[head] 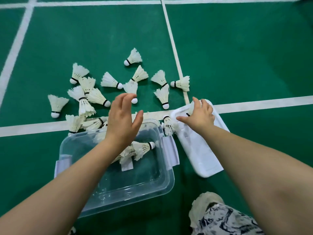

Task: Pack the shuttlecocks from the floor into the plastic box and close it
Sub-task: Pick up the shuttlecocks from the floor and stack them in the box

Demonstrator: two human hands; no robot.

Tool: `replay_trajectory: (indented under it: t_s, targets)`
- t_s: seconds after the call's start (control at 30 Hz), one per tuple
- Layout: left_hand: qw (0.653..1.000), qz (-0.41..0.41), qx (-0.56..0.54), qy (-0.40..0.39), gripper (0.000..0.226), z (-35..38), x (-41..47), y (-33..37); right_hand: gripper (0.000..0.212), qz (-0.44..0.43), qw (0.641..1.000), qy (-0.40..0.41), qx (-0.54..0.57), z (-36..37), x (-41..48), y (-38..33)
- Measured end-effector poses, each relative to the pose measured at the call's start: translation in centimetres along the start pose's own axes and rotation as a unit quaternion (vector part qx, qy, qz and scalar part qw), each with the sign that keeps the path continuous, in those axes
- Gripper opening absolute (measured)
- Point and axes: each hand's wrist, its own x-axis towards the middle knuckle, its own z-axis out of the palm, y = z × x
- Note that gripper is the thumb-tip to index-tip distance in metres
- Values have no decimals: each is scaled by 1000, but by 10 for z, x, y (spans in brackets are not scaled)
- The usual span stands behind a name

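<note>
Several white feather shuttlecocks (108, 81) lie scattered on the green court floor beyond the clear plastic box (166, 181). The box stands open in front of me with a few shuttlecocks (141, 148) inside near its far wall. Its white lid (201, 156) lies on the floor to the box's right. My left hand (122, 120) hovers over the box's far edge, fingers straight and spread, holding nothing. My right hand (199, 115) reaches over the lid's far end with fingers spread, above a shuttlecock that it mostly hides. Another shuttlecock (168, 125) lies between lid and box.
White court lines (174, 46) cross the green floor behind and under the pile. A patterned cloth on my knee (223, 219) shows at the bottom right. The box's white clip latches (171, 150) hang open at its sides.
</note>
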Motion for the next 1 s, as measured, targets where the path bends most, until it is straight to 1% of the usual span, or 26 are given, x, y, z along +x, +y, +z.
replay_trajectory:
  t_s: [0.07, 0.13, 0.2, 0.33, 0.47, 0.5, 0.6, 0.7, 0.83, 0.9, 1.0]
  targets:
    - [1000, -24, 4, -14, 54, 2, -2, -9, 102, -21, 999, -23, -28, 8, 7, 0]
    - [999, -50, 6, -22, 59, 4, -4, -18, 101, -66, 995, -33, -70, 12, 10, -1]
    - [998, -62, 8, -22, 60, 6, -4, -22, 97, -108, 990, -23, -90, 17, 8, -3]
    - [997, -73, 6, -11, 58, 9, -2, -20, 96, -143, 986, -28, -77, 24, -4, -4]
    - [997, -76, 15, -7, 60, 10, -3, -18, 100, -211, 965, -53, -146, 25, -11, -6]
    - [997, -74, 16, -10, 59, 10, -3, -17, 97, -235, 957, -55, -162, 25, -14, -7]
    - [997, -74, 12, -13, 56, 9, -5, -18, 77, -293, 935, -50, -191, 29, -20, -14]
    - [997, -82, 6, -10, 50, 7, -6, -18, 58, -287, 931, -39, -222, 36, -20, -14]
    - [996, -84, 0, -5, 48, 6, -6, -18, 37, -255, 943, -36, -212, 40, -13, -6]
    - [996, -85, -1, -5, 48, 5, -6, -18, 31, -243, 950, -35, -195, 37, -10, -3]
    - [996, -91, -2, -6, 48, 6, -5, -18, 28, -220, 959, -45, -175, 33, -4, -2]
